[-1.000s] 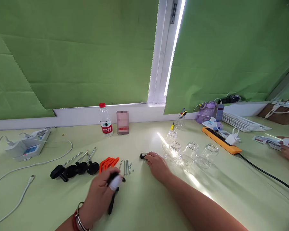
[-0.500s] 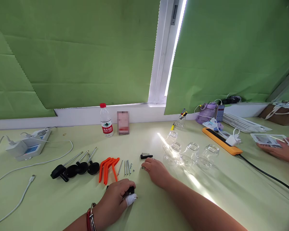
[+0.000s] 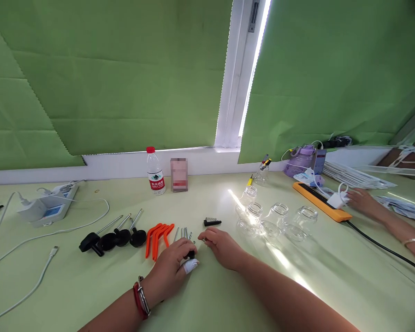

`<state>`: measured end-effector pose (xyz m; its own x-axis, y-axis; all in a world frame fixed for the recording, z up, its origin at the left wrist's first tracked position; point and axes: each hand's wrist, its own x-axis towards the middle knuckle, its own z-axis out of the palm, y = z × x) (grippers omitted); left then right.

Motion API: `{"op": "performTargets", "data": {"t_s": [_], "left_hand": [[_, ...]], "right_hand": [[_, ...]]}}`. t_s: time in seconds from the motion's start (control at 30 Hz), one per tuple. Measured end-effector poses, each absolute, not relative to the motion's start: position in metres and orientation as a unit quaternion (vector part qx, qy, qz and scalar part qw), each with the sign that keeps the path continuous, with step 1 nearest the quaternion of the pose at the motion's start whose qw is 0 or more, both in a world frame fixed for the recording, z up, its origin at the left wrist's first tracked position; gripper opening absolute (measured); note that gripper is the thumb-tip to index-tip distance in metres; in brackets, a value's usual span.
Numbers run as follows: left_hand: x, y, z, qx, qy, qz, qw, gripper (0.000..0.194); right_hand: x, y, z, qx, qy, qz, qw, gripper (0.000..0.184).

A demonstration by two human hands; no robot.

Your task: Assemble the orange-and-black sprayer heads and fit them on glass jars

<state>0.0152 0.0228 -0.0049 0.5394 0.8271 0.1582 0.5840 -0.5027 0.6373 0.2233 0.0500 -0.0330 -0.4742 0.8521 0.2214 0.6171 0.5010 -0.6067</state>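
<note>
My left hand [image 3: 174,265], its thumb wrapped in white tape, is closed around a small black part [image 3: 191,254] that is mostly hidden by the fingers. Just to its right, my right hand [image 3: 224,246] pinches a small metal spring [image 3: 204,240] at its fingertips. Behind the right hand lies a black plastic piece with a spring [image 3: 212,222] along it. Orange angled handles [image 3: 155,240] lie beyond the left hand, beside metal screws [image 3: 184,232] and small nuts [image 3: 190,235]. Farther left rest several black round parts with metal rods [image 3: 122,237].
Several clear glass jars [image 3: 302,223] stand to the right, near an orange power strip [image 3: 321,203]. A co-worker's hand [image 3: 364,203] reaches to its white charger. At the back are a water bottle [image 3: 155,173] and a purple jug [image 3: 300,161]. White cables [image 3: 31,281] cross the left side.
My right hand has drawn back slightly toward the left hand, with the spring now lifted at its fingertips. The co-worker's hand has left the clear box and moved to the charger.
</note>
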Motion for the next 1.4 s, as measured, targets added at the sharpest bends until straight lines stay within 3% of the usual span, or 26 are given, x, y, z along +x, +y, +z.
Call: {"op": "performTargets", "data": {"t_s": [0.27, 0.53, 1.1, 1.4], "left_hand": [[0.016, 0.024, -0.006, 0.831, 0.430, 0.209, 0.283, 0.014], [0.013, 0.024, -0.009, 0.805, 0.450, 0.223, 0.317, 0.027], [0.015, 0.027, -0.009, 0.819, 0.429, 0.206, 0.322, 0.006], [0.014, 0.028, -0.009, 0.813, 0.436, 0.200, 0.330, 0.005]], "right_hand": [[0.234, 0.052, -0.030, -0.435, -0.793, 0.309, 0.294, 0.024], [0.236, 0.047, -0.029, -0.417, -0.802, 0.312, 0.292, 0.027], [0.237, 0.051, -0.038, -0.438, -0.770, 0.301, 0.354, 0.020], [0.242, 0.048, -0.030, -0.506, -0.805, 0.206, 0.230, 0.021]]}}
